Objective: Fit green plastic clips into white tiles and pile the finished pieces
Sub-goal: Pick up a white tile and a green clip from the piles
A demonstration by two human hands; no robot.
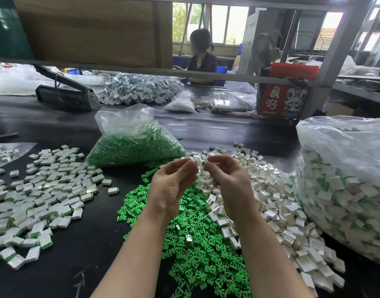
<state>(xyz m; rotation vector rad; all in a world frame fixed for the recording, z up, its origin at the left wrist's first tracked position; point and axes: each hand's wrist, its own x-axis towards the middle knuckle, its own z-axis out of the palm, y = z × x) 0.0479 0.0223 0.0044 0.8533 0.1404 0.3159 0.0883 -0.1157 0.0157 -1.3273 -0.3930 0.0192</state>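
Both my hands are raised over the middle of the black table, fingertips almost meeting. My left hand point(174, 186) pinches a small white tile point(198, 166) at its fingertips. My right hand point(227, 179) pinches a green clip point(203, 164), held against that tile. Under my wrists lies a heap of loose green clips point(191, 239). To its right spreads a pile of empty white tiles point(277, 203). On the left sits the pile of finished tiles with green edges point(42, 190).
An open clear bag of green clips point(133, 145) stands behind my hands. A big clear bag of finished pieces point(346, 186) fills the right side. Further back are a grey press tool point(66, 93), a heap of grey parts point(139, 89), a red box point(283, 100) and a seated person point(202, 57).
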